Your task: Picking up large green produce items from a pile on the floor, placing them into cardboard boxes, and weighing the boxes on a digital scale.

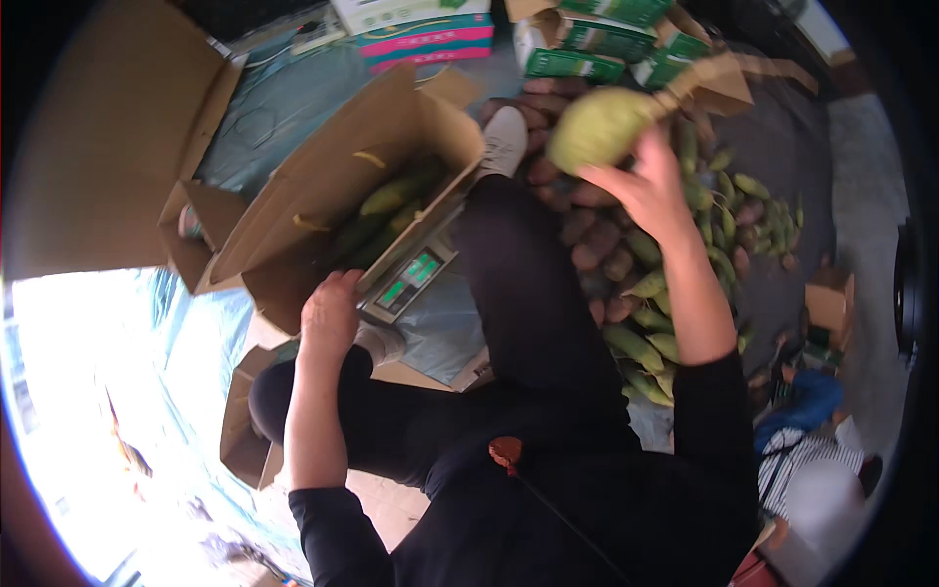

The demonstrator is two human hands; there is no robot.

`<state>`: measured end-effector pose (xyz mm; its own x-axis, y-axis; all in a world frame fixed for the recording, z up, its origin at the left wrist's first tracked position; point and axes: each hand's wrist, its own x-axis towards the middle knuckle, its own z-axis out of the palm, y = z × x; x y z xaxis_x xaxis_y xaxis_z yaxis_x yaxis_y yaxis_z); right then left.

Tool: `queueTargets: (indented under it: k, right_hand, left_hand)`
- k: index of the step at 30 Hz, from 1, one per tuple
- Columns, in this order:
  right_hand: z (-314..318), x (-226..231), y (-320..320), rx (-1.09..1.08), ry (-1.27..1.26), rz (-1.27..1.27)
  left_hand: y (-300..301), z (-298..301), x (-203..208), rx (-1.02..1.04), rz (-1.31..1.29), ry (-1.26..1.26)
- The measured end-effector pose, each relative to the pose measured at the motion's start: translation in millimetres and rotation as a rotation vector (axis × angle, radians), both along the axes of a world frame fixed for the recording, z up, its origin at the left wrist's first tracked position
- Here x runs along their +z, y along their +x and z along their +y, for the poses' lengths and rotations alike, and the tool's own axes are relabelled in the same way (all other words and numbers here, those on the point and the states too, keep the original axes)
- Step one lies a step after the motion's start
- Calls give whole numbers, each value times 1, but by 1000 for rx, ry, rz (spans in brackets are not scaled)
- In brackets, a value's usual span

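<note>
My right hand is raised, its fingers round a large yellow-green melon. Motion blurs the melon, so its exact kind is hard to tell. My left hand grips the near edge of an open cardboard box, its fingertips partly hidden by the flap. Inside the box lie several long green vegetables, dark toward the bottom. Beside the box, under its right edge, sits a scale with lit green displays.
Reddish-brown tubers and long green gourds are piled on the floor at right. Green cartons and a pink-and-teal box stand at the far side. Another person is at the lower right. A large cardboard sheet rises at left.
</note>
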<state>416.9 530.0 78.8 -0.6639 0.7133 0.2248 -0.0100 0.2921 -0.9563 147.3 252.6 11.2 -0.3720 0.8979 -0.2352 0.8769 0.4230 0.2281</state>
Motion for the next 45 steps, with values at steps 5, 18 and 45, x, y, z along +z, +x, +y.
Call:
queueTargets:
  k: [5, 18, 45]
  right_hand:
    - [-24, 30, -115, 167, 470, 110]
    - [-46, -16, -151, 410, 504, -559]
    - [-121, -330, 204, -757, -659, -711]
  left_hand:
    - [-10, -12, -4, 17, -11, -2]
    - [-11, 2, -6, -38, -152, 32]
    - [-22, -8, 3, 219, -336, 189]
